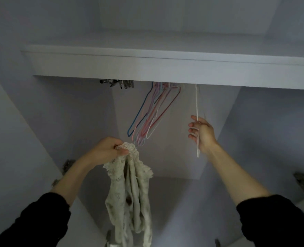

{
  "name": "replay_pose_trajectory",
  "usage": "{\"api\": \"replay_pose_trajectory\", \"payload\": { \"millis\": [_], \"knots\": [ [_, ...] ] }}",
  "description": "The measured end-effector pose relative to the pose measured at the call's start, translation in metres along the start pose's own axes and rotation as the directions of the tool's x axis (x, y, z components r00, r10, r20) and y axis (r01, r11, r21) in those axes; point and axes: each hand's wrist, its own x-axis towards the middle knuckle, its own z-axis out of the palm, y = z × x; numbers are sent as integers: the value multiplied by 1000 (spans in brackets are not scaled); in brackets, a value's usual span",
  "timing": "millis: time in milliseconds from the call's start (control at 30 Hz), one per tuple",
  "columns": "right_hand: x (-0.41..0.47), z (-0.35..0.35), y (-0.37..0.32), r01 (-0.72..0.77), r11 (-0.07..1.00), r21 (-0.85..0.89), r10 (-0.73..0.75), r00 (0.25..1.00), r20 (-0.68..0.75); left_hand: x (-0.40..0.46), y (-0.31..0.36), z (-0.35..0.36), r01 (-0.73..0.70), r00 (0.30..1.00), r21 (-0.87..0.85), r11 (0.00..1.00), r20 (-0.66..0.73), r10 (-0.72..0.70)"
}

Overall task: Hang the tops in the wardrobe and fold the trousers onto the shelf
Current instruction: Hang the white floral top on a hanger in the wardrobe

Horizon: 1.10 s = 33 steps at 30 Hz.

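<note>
My left hand (110, 148), at the lower centre of the frame, pinches the lace edge of a pale lace top (129, 189) between thumb and curled fingers. The top hangs down from this grip in loose folds and goes out of the picture at the bottom edge. Both my forearms come from black sleeves (33, 223) in the lower corners.

A little further, at the right of centre, my right hand (201, 132) holds a white hanger (197, 111). I see the hanger from its edge, so it looks like one thin vertical line; the fingers curl around it, and its upper end goes behind the white front board (147, 66) of the wardrobe (165, 157).

Between the two hands and deeper inside, a bunch of coloured hangers (153, 111), blue, pink and red, hangs tilted toward the lower left. Left of them, just below the board, I see some dark metal clips (117, 83), but they are blurred. Metal hinges (67, 165) sit at both side walls.
</note>
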Motion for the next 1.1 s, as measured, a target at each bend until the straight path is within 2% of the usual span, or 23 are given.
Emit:
{"api": "replay_pose_trajectory", "payload": {
  "millis": [133,233,367,500,567,633,767,900,1000,1100],
  "knots": [
    [-14,-44,29,-198,942,-270,170,978,-123,-3,11,20,13,999,-45,999,35,-11],
    [-27,-89,54,-278,880,-384,223,958,-183,-10,25,43,-2,999,-46,999,54,5],
    [-57,-142,77,-252,920,-300,232,968,-101,-23,46,80,-6,999,-47,999,49,8],
    [-75,-180,79,-324,943,-70,331,931,156,-39,61,115,7,999,-3,1000,38,-7],
    [-73,-189,78,-354,931,-87,364,893,264,-48,65,127,28,999,12,1000,21,-28],
    [-71,-190,76,-354,923,-150,382,887,259,-57,66,135,51,999,15,999,11,-52],
    [-73,-190,82,-355,872,-336,415,901,124,-71,65,140,99,995,-2,995,20,-99],
    [-76,-192,82,-313,878,-362,376,919,117,-73,66,133,121,993,21,992,5,-121],
    [-73,-193,78,-181,908,-378,231,969,92,-70,66,124,147,989,-15,989,0,-147],
    [-71,-188,67,-44,889,-455,108,987,116,-67,62,112,175,983,-63,983,-35,-178]
  ]
}}
